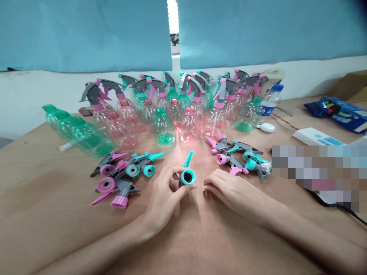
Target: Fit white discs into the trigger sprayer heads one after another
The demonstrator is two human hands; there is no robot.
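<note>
the left hand (164, 189) gripped a teal-collared spray head (187, 177); just to its right, the right hand (229, 187) was pinched narrow, whether around anything, unclear. readying the open collar (193, 177) seemed underway; the next move likely called for keeping it steady.

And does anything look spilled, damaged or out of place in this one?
Nothing looks spilled or visibly damaged. The green bottles at far left seem to lean outward, though lens stretch may explain it. Loose spray heads lie jumbled in two heaps. A pixelated patch at right hides whatever is there.
</note>
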